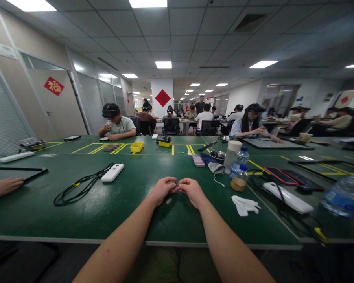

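Observation:
My left hand (165, 188) and my right hand (191, 190) meet just above the green table (112, 216), straight in front of me. The fingertips of both are pinched together and nearly touch. Between them is something small and dark, too small to name. To the left of my hands lies a white power bank (113, 173) with a coiled black cable (82, 184). On the right, a crumpled white tissue (245, 205) rests beside my right forearm.
Right of my hands stand a bottle with brown drink (239, 179), a water bottle (241, 157), a pale tumbler (231, 155) and a metal bowl (218, 156). Yellow trays (137, 147) sit farther back. Another person's hand (6, 188) is at the left edge. Co-workers sit across the table.

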The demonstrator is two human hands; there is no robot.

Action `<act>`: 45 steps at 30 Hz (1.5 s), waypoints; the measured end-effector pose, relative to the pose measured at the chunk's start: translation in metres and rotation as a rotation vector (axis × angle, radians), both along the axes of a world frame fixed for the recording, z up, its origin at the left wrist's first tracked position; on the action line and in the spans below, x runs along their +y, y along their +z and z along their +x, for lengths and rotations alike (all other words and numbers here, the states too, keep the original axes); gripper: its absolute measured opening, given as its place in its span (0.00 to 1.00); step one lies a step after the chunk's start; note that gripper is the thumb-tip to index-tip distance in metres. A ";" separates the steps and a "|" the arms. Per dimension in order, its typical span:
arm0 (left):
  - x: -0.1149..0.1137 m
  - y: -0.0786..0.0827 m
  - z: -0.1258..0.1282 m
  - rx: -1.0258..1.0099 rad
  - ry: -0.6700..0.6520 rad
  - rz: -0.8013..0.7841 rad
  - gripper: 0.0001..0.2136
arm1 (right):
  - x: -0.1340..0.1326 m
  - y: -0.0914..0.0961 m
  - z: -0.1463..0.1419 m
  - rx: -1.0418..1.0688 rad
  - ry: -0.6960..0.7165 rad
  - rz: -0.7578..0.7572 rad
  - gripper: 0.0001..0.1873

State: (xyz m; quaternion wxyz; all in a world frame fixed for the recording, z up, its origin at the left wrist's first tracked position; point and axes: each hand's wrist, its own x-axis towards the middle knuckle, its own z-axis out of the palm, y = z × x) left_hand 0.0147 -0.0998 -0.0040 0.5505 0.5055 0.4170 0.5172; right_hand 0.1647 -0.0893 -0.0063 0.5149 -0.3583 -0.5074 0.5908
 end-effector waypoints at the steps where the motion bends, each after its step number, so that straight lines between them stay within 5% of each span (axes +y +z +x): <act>1: 0.000 0.000 0.000 0.000 -0.005 0.014 0.15 | 0.000 0.000 0.000 -0.001 -0.003 -0.002 0.09; 13: 0.000 -0.004 -0.003 0.246 0.066 0.169 0.09 | 0.004 -0.005 0.002 -0.081 -0.031 0.083 0.16; 45: 0.002 -0.002 -0.003 0.192 0.028 0.096 0.15 | 0.002 -0.004 0.002 -0.117 0.000 0.086 0.14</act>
